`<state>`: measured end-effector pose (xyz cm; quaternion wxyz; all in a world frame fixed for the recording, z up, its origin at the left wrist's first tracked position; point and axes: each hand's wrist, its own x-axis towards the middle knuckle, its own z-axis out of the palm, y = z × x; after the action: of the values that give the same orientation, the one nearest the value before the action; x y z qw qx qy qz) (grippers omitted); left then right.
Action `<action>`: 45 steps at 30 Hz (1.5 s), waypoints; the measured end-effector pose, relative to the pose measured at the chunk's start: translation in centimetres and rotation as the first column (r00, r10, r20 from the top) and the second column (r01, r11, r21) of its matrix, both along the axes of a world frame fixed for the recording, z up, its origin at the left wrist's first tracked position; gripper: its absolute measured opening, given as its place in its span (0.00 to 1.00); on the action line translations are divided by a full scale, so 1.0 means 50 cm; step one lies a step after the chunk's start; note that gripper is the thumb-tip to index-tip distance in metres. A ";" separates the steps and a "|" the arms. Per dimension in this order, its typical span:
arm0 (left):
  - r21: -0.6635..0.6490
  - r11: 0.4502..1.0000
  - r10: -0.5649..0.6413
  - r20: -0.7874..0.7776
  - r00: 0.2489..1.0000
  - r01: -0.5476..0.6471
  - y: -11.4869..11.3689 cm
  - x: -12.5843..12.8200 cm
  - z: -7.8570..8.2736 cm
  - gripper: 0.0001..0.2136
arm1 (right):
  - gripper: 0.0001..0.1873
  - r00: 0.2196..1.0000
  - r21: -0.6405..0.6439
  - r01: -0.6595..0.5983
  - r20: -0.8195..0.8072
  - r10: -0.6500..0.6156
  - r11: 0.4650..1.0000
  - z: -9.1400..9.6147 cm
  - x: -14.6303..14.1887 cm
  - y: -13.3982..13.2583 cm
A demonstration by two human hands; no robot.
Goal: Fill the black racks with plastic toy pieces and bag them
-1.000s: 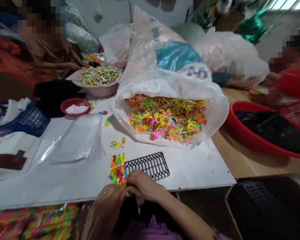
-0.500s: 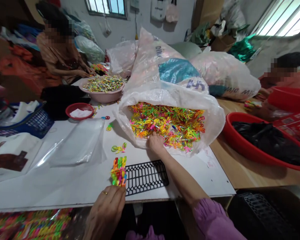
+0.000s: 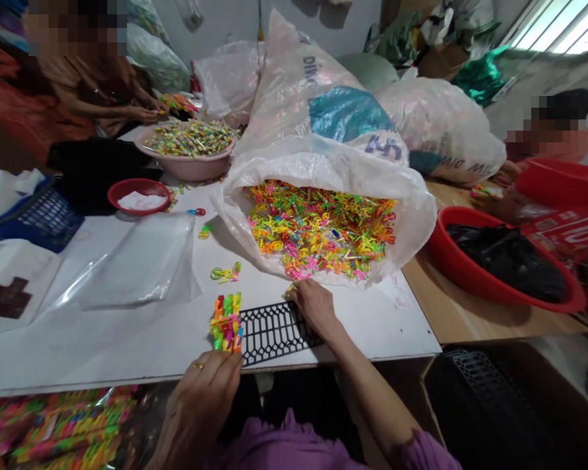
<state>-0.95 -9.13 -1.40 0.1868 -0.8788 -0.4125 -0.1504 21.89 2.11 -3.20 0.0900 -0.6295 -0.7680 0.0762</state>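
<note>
A black plastic grid rack (image 3: 274,333) lies near the table's front edge. Its left end carries rows of small bright plastic pieces (image 3: 227,323) in red, green, yellow and orange. My left hand (image 3: 206,385) is closed at that end, fingers together on the near edge; the fingertips are partly hidden. Above the rack's far right part is my right hand (image 3: 313,303), pinching a small yellow-green plastic piece (image 3: 291,288). Just beyond it, a white woven sack (image 3: 333,160) gapes open, full of loose colourful plastic pieces (image 3: 318,228).
A few loose pieces (image 3: 225,273) lie left of the sack. Clear plastic bags (image 3: 137,261), a small red bowl (image 3: 140,196) and a pink basin (image 3: 191,166) stand leftward. On the right is a red tub (image 3: 500,287) with a black bag. Two people sit across the table.
My right hand has drawn back from the sack's mouth towards the rack, with a small piece in its fingers. My left hand stays at the rack's left end. The view has tilted down.
</note>
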 end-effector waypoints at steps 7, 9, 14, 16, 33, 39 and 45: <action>0.026 1.000 -0.018 0.108 0.994 0.016 -0.001 0.009 0.013 0.09 | 0.14 0.963 -0.092 0.269 0.061 -0.264 0.959 0.009 -0.013 0.015; 0.030 1.000 -0.004 0.216 0.976 -0.002 0.005 0.007 0.029 0.08 | 0.12 0.958 -0.093 0.285 0.071 -0.279 0.954 0.011 0.004 0.003; -0.068 0.987 0.158 0.442 0.883 -0.143 0.072 0.007 0.064 0.09 | 0.11 0.957 -0.030 0.289 0.044 -0.288 0.957 0.005 0.002 -0.014; -0.146 0.982 0.173 0.416 0.892 -0.123 0.107 0.012 0.060 0.11 | 0.11 0.957 -0.032 0.291 0.022 -0.291 0.956 -0.001 -0.006 -0.009; -0.268 0.957 0.192 0.306 0.932 -0.110 0.146 0.067 0.027 0.09 | 0.24 0.522 -0.223 0.210 -0.798 -0.302 0.952 -0.005 0.042 -0.032; -0.308 0.951 0.151 0.399 0.904 -0.023 0.140 0.052 0.044 0.09 | 0.18 0.329 -0.242 -0.021 -0.918 -0.222 0.970 0.018 -0.010 -0.045; -0.434 0.900 0.107 0.318 0.942 0.044 0.147 0.051 0.041 0.10 | 0.08 0.577 -0.314 -0.008 -0.777 -0.252 0.949 -0.020 -0.081 -0.073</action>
<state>1.59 -1.76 0.64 -0.0844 -0.8529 -0.4755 -0.1982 17.86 -1.52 -4.21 0.3432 -0.5832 -0.5776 0.4565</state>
